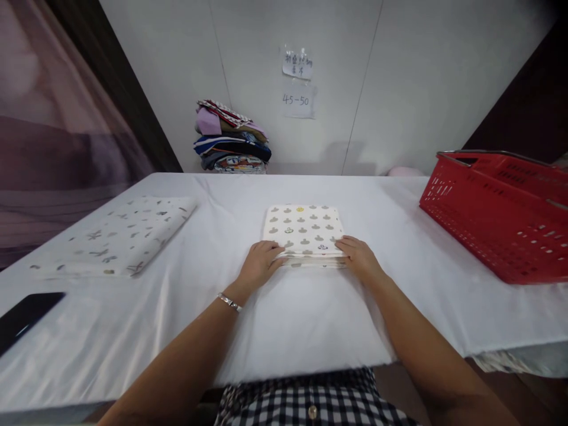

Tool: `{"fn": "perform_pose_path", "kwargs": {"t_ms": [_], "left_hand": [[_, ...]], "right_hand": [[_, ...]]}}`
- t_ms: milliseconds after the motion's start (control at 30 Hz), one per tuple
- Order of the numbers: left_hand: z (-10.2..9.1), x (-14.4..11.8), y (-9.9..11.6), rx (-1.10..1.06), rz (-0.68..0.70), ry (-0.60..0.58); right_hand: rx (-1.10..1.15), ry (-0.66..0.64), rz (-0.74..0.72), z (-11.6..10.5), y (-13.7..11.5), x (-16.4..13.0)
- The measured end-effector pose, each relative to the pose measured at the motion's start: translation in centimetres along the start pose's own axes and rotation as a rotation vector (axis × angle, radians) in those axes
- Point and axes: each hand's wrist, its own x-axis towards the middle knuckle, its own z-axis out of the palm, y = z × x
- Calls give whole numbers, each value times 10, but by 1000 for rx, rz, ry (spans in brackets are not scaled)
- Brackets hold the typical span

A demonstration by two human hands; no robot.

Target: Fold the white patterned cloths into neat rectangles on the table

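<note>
By the left hand (pixel 261 264) and right hand (pixel 361 258), with forearms angled inward, the layered near edge of a folded, motif-printed cream cloth (pixel 304 229) is pinched at either end, its longer side seemingly laid left to right on the smooth white table covering (pixel 317 322).

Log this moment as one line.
left hand: touching folded cloth, near-left | right hand: same cloth, near-right | red basket: right
</note>
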Motion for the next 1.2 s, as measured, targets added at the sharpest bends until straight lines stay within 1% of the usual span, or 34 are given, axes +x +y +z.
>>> {"fn": "perform_pose_path", "kwargs": {"t_ms": [100, 200, 333, 500, 633, 700, 867, 933, 1100, 1200], "left_hand": [[0, -1, 1, -42, -13, 49], [1, -1, 3, -57, 9, 96], [3, 1, 5, -62, 49, 84], [4, 3, 6, -63, 30, 70], [2, 4, 9, -95, 15, 90], [2, 3, 11, -108, 9, 102], [1, 3, 12, -109, 6, 95], [0, 3, 12, -102, 14, 81], [1, 3, 11, -93, 35, 78], [2, 2, 11, -87, 41, 83]], "right_hand": [[103, 23, -49, -5, -2, -4], [142, 75, -65, -10, -4, -8], [138, 94, -98, -12, -7, -6], [131, 170, -87, -13, -10, 1], [93, 218, -13, -12, -11, 6], [77, 198, -7, -9, -9, 7], [146, 73, -92, -7, -5, 2], [154, 45, -85, -10, -7, 0], [169, -1, -8, -25, -15, -5], [180, -28, -33, -29, -16, -5]]}}
